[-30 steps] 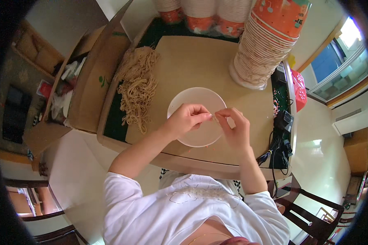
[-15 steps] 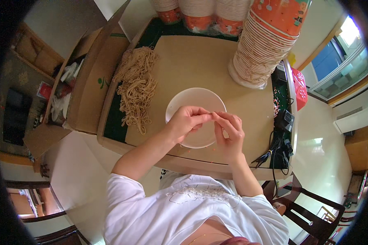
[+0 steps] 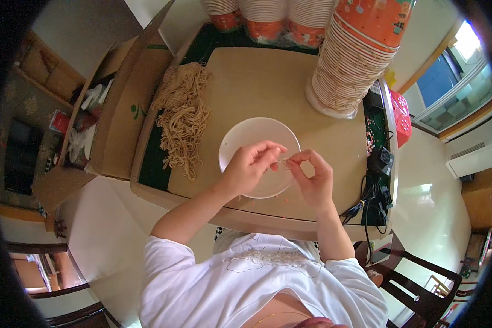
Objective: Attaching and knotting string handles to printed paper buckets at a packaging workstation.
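Observation:
A white paper bucket (image 3: 259,128) stands on the cardboard-covered tabletop in front of me, its open mouth facing up. Both hands hover above its near half. Between my fingertips runs a short, thin pale string (image 3: 283,160), small and partly hidden. My left hand (image 3: 251,164) is closed in a pinch at the string's left end. Thumb and forefinger of my right hand (image 3: 314,172) pinch the string's other side, the remaining fingers curled. To the left lies a tangled heap of beige strings (image 3: 183,109).
A tall leaning stack of orange-and-white paper buckets (image 3: 347,71) stands at the back right, with more wrapped stacks (image 3: 262,19) along the far edge. An open cardboard box (image 3: 123,117) is at left. Black cables (image 3: 370,191) lie at the right edge near a dark chair (image 3: 415,279).
My fingertips have moved slightly apart, and a bit of string now shows between them. The right hand has turned and shifted a little right. The bucket has slid slightly left.

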Demonstrator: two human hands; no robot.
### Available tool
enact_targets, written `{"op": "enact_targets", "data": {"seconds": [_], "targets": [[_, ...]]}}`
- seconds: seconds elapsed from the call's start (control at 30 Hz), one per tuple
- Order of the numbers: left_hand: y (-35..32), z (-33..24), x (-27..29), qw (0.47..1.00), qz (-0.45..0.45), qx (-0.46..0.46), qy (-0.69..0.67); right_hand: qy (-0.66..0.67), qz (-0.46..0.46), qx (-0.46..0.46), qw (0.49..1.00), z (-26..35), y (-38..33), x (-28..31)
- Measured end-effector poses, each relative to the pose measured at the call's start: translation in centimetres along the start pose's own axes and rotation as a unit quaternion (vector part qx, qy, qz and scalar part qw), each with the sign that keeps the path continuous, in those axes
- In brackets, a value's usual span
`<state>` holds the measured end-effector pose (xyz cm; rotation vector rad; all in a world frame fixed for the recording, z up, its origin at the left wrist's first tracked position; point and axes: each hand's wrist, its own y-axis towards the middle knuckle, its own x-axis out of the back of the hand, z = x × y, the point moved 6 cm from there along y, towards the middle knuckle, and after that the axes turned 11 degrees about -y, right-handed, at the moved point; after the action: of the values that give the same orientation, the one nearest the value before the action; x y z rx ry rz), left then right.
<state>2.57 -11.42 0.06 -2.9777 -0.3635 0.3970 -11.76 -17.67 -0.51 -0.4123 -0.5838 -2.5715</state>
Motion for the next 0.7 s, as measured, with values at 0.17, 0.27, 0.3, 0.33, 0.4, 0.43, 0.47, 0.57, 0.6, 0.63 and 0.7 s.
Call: {"op": "enact_targets", "data": {"seconds": [0.17,0.27,0.3,0.33,0.4,0.43,0.47,0.57,0.6,0.63,0.7], "targets": [[0.2,0.1,0.2,0.996,0.023,-0.023,0.088,-0.014,-0.011,0.002,1.0,-0.1,0.0,0.1],[0.0,-0.6,-0.2,0.985,0.036,-0.06,0.156,-0.022,-0.022,0.01,0.999,0.1,0.1,0.2],[0.0,-0.9,-0.4,0.978,0.041,-0.081,0.185,-0.028,-0.025,0.018,0.999,0.3,0.2,0.3],[-0.1,-0.9,-0.4,0.978,0.041,-0.082,0.185,-0.028,-0.025,0.018,0.999,0.3,0.2,0.3],[-0.3,-1.2,-0.5,0.976,0.023,-0.112,0.187,-0.032,-0.014,0.028,0.999,0.3,0.3,0.1],[-0.4,-1.4,-0.6,0.976,0.022,-0.113,0.188,-0.031,-0.014,0.029,0.999,0.7,0.3,0.1],[-0.7,-1.7,-0.7,0.978,0.01,-0.119,0.173,-0.017,-0.017,0.024,0.999,1.3,0.3,0.1],[-1.3,-3.0,-0.9,0.98,-0.012,-0.135,0.148,-0.043,-0.007,0.051,0.998,1.5,0.3,0.1],[-1.4,-3.4,-0.8,0.979,-0.022,-0.145,0.139,-0.083,0.007,0.083,0.993,1.7,0.2,0.0],[-1.4,-3.4,-0.9,0.979,-0.021,-0.146,0.139,-0.083,0.006,0.083,0.993,1.7,0.2,0.1],[-1.4,-3.7,-0.9,0.976,-0.017,-0.167,0.142,-0.097,0.011,0.079,0.992,1.5,0.1,0.0]]}}
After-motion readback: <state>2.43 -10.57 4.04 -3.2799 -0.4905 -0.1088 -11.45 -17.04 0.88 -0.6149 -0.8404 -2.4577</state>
